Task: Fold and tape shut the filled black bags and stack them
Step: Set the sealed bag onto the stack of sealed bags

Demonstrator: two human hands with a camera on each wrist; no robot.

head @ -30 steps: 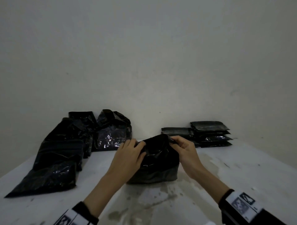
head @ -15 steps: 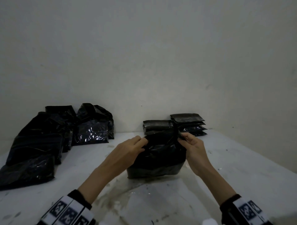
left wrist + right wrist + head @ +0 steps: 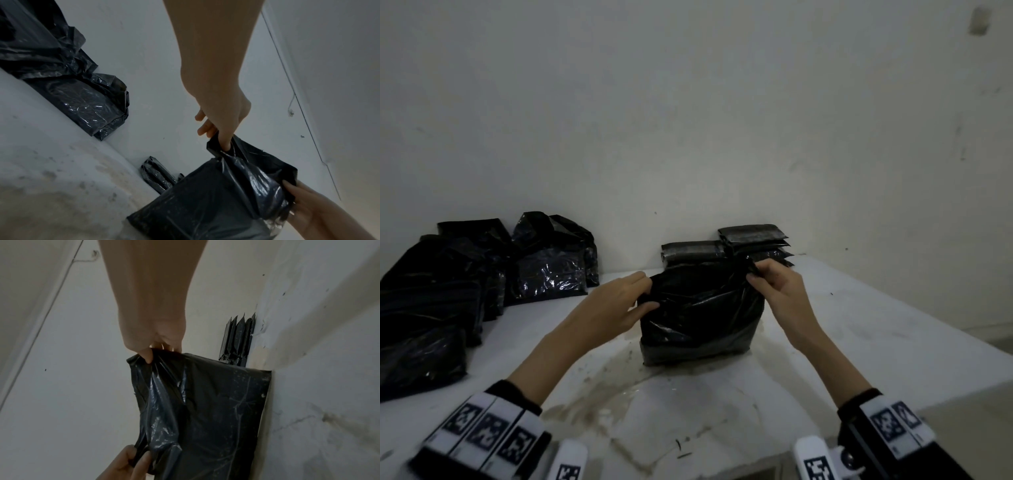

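Presently the bag (image 3: 700, 308), standing on the table (image 3: 859, 342), is pinched at its top corners by the left hand (image 3: 616, 305) and right hand (image 3: 777, 291) (tape unseen); slack should be pulled taut before folding.

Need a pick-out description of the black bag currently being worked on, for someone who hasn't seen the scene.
On the stained white table against the wall, look at the middle, between the loose pile of unsealed black plastic bags and the flat stacks of sealed packets. The filled black plastic bag stands there, its open top pinched by the left hand and right hand.
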